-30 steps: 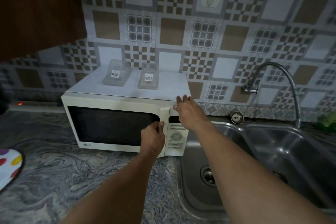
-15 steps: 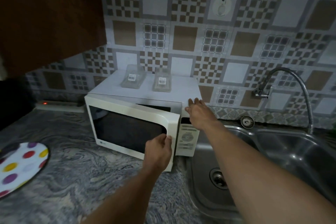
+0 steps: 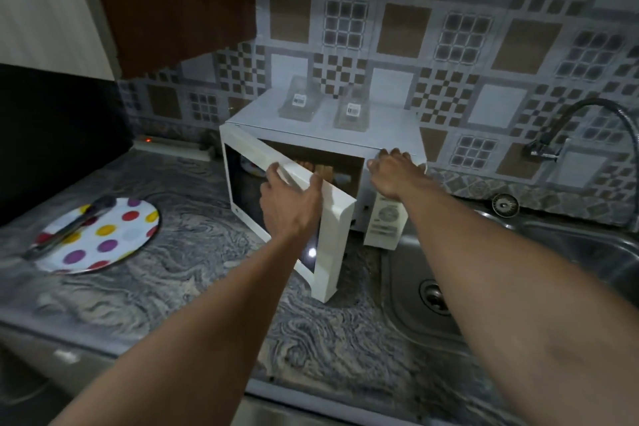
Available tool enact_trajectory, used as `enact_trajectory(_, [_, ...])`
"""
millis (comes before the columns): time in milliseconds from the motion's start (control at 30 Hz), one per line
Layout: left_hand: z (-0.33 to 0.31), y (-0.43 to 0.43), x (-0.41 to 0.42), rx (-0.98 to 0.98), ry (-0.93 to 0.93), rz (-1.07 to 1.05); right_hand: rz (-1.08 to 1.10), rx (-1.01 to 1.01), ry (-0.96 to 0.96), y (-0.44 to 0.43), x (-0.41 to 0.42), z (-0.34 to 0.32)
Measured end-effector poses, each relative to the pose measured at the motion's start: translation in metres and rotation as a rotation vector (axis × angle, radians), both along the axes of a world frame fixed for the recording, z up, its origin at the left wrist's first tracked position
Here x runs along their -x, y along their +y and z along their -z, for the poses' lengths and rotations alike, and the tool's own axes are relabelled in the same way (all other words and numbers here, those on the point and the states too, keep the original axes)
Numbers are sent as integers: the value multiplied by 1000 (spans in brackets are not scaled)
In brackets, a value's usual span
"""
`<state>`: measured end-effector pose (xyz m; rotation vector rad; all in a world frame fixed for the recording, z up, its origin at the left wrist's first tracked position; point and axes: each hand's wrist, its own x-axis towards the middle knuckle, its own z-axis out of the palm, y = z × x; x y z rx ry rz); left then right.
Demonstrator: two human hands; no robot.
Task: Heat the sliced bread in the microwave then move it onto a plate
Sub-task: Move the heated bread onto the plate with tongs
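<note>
A white microwave stands on the counter against the tiled wall. Its door is swung about halfway out toward me. My left hand grips the door's top edge. My right hand rests flat on the microwave's top right front corner, above the control panel. Inside the lit cavity something pale brown, probably the sliced bread, shows behind my left fingers; most of it is hidden. A white plate with coloured dots lies on the counter to the left, with metal tongs across it.
Two clear plastic boxes sit on top of the microwave. A steel sink with a bent tap lies to the right. A dark wooden cabinet hangs above left. A power strip runs along the wall.
The microwave door has swung from shut to about half open, pulled by my left hand, which shifted from the door's side to its top edge. The view moved right and closer.
</note>
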<state>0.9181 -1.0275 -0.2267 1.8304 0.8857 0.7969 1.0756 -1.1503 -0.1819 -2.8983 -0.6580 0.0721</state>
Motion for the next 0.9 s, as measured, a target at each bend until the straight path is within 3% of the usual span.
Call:
enact_trajectory(133, [-9,12,6,-146,152,113,-17,-3,2,9,8,-3])
enact_trajectory(333, [-35,33,18,-167,467,258,-40,35,8,21,18,-7])
enact_trajectory(900, [-53,140,56,-334,840,289,-206,80,8,105,16,-9])
